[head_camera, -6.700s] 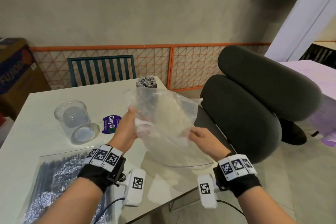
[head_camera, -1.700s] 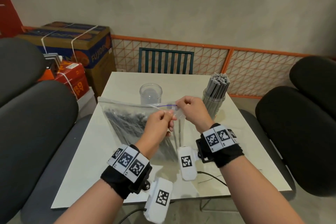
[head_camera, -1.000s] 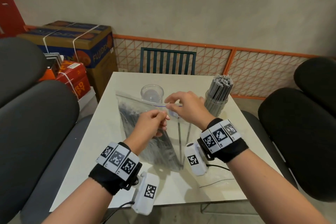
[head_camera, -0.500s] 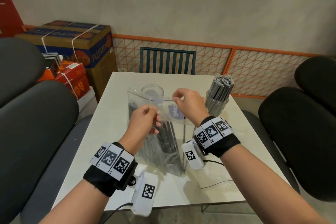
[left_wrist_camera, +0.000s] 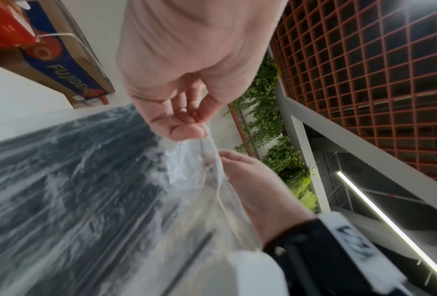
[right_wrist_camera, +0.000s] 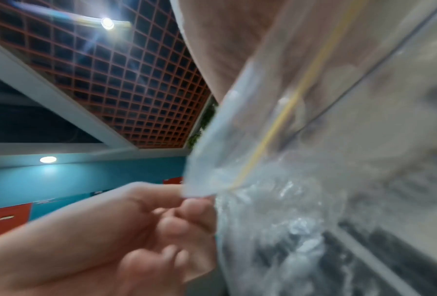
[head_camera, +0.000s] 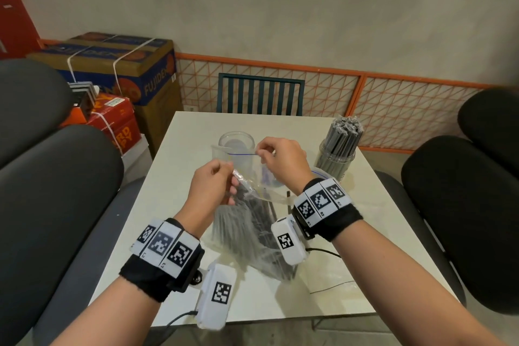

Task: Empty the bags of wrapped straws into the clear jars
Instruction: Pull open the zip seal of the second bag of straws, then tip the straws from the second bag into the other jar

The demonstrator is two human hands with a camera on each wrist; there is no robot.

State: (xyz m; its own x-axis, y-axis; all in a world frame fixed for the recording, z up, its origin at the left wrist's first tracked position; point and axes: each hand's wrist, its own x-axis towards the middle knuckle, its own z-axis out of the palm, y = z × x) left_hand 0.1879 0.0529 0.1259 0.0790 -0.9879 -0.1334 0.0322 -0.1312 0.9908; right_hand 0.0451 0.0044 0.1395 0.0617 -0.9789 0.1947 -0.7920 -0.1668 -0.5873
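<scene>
A clear zip bag [head_camera: 247, 230] packed with dark wrapped straws stands upright on the white table [head_camera: 373, 236], in front of me. My left hand [head_camera: 231, 177] pinches the near lip of its mouth. My right hand [head_camera: 259, 153] pinches the far lip, along the blue zip line, and the mouth gapes between them. An empty clear jar [head_camera: 236, 143] stands just behind the bag. A second jar [head_camera: 337, 154], full of upright straws, is at the right. In the left wrist view my left hand [left_wrist_camera: 197, 122] nips the bag [left_wrist_camera: 85, 190] edge. The bag [right_wrist_camera: 300, 190] fills the right wrist view.
A blue round sticker [head_camera: 318, 172] peeks out behind my right wrist. Dark padded chairs [head_camera: 460, 205] flank the table left and right, and a teal slatted chair [head_camera: 259, 95] is at the far end. Cardboard boxes [head_camera: 123, 64] are stacked at the back left. Wrist cables trail over the near edge.
The empty bag from earlier is gone; the full bag, flat on the table before, now stands upright. In the last half second my hands have drawn its lips further apart.
</scene>
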